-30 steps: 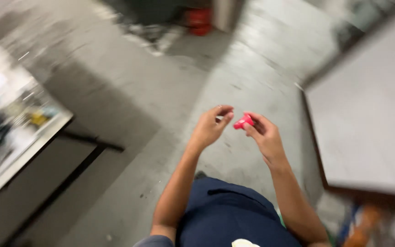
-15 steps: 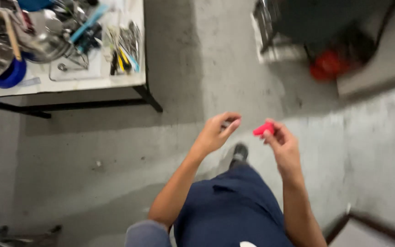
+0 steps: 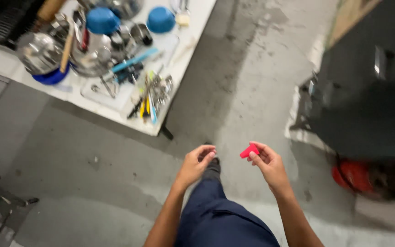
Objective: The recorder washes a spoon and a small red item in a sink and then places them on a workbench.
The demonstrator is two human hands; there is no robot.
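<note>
- The right hand (image 3: 270,167) holds a small red piece (image 3: 249,151) — pinched between the thumb and the fingertips, out in front of the body and above the grey floor (image 3: 115,183).
- The grip is tight at the tips only. The rest of the hand is loose, and most of the red piece sticks out to the left.
- The left hand (image 3: 196,165) is close by but does not touch the red piece. Its fingers are curled in toward the thumb. I cannot tell if something tiny sits between them; it is too small to see.
- The person stands on the floor with one dark shoe (image 3: 213,164) forward, in dark blue trousers (image 3: 220,215).
- Up and to the left is a white table (image 3: 174,87) full of metal bowls (image 3: 40,52), two blue bowls (image 3: 102,20) and a pile of small tools (image 3: 149,96). It is well apart from the hands.
- On the right is a big dark box (image 3: 366,91), with a red thing (image 3: 355,176) on the floor beside it.
- To do this well, I think both hands should stay near each other and steady — a piece this small slips easily from a fingertip hold, and it would be hard to find on the floor.
</note>
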